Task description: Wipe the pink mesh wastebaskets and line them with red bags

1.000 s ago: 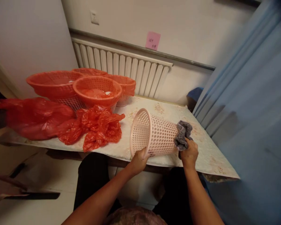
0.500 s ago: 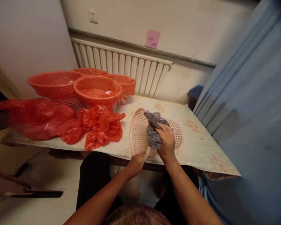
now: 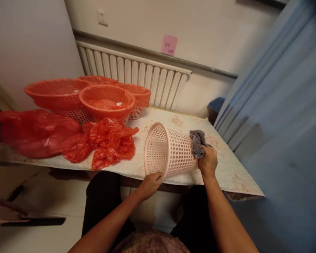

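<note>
- A white radiator (image 3: 137,72) is on the wall beyond both hands, and a blue curtain (image 3: 276,116) hangs to the right of the right hand; between them and the person runs a counter (image 3: 237,167) with a pale floral cover.
- The pale pink basket (image 3: 181,151) lies on its side on that counter, just beyond the left hand and reaching across to the right one.
- Its long axis runs roughly crosswise, from one hand to the other: the wide mouth opens to the left, the narrow end points right.
- The left hand (image 3: 149,185) is clamped on the near, lower part of the rim, so it is the hand nearer the mouth.
- The right hand (image 3: 208,161), well apart from the left, grips a bunched grey cloth (image 3: 198,143) against the basket's side near the narrow end.
- Left of the left hand lies crumpled red plastic (image 3: 113,140), apart from the pink basket.
- Beyond that plastic, farther from the hands, stand red-lined baskets (image 3: 107,111), mouths up.
</note>
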Demonstrator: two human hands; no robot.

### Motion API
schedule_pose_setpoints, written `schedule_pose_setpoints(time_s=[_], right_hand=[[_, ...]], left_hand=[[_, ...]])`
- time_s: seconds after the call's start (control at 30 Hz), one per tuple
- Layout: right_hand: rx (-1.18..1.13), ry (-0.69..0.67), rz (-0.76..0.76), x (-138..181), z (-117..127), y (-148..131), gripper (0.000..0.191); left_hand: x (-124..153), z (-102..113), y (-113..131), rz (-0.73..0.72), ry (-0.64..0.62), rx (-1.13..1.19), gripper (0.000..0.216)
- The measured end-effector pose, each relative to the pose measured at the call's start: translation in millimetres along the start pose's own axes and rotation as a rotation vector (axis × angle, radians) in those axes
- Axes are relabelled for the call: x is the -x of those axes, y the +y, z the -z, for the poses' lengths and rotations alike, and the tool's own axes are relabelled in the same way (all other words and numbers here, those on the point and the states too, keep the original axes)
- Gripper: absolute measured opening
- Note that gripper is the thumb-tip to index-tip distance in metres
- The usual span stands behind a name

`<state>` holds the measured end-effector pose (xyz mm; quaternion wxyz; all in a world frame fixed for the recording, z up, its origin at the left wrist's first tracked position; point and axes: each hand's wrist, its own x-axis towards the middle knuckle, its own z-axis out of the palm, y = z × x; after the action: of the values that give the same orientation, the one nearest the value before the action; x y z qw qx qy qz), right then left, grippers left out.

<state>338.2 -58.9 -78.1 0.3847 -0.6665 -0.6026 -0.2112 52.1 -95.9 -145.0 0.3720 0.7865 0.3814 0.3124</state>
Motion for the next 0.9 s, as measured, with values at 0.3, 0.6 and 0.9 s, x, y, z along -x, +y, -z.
schedule_pose_setpoints(time_s=[0.3,0.6,0.9], right_hand=[[-0.122,0.057,-0.035,37.6,5.4,-32.3,0.036],[-0.347,-0.033,0.33,43.2,21.2,-113.7,0.043],[-0.313,-0.074,0.189,-13.5,5.9,-28.8,0.031]], left_hand=[[-42.5,25.6,89.2,0.054,0.316,0.455,0.033],[-30.7,38.6,62.9,-0.051,0.188,0.372,0.035],[-23.0,68.7,25.2,0.054,0.11,0.289,0.032]])
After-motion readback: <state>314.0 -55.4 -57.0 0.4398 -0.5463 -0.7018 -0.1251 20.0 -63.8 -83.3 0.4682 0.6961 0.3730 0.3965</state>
